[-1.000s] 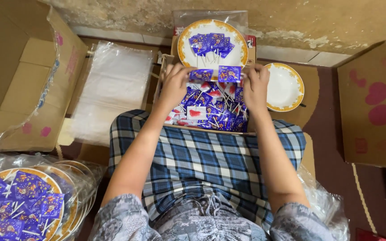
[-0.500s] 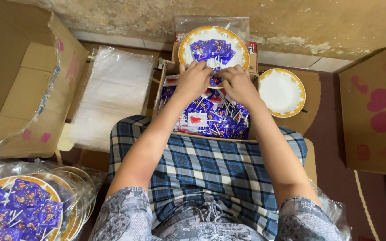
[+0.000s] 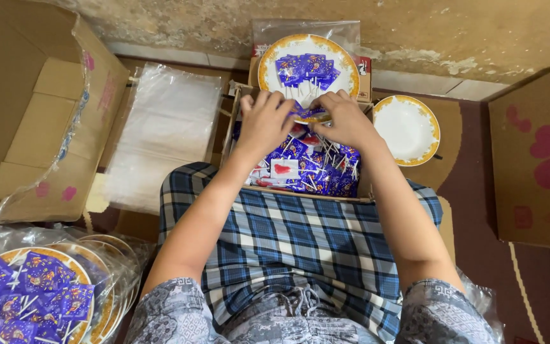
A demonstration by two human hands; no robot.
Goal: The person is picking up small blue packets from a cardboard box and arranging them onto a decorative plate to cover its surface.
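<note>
A white plate with a gold rim [image 3: 268, 67] stands ahead of me with a fan of purple wrapped lollipops [image 3: 307, 69] on it. My left hand [image 3: 263, 121] and my right hand [image 3: 345, 120] meet at the plate's near edge, both holding a small bunch of the purple lollipops [image 3: 310, 113] between the fingers. Below the hands a cardboard box [image 3: 307, 191] holds many more purple packets with white sticks [image 3: 313, 165]. My lap is covered by a blue checked cloth [image 3: 300, 248].
An empty gold-rimmed plate [image 3: 408, 129] lies right of the box. A stack of clear plastic bags [image 3: 160, 134] lies to the left, beside a large open carton [image 3: 27, 114]. Bagged plates filled with lollipops [image 3: 39, 293] sit at bottom left. Another carton [image 3: 536, 159] stands right.
Both hands lifted from the box of lollipops, came together and moved forward to the plate's near edge with a bunch of packets.
</note>
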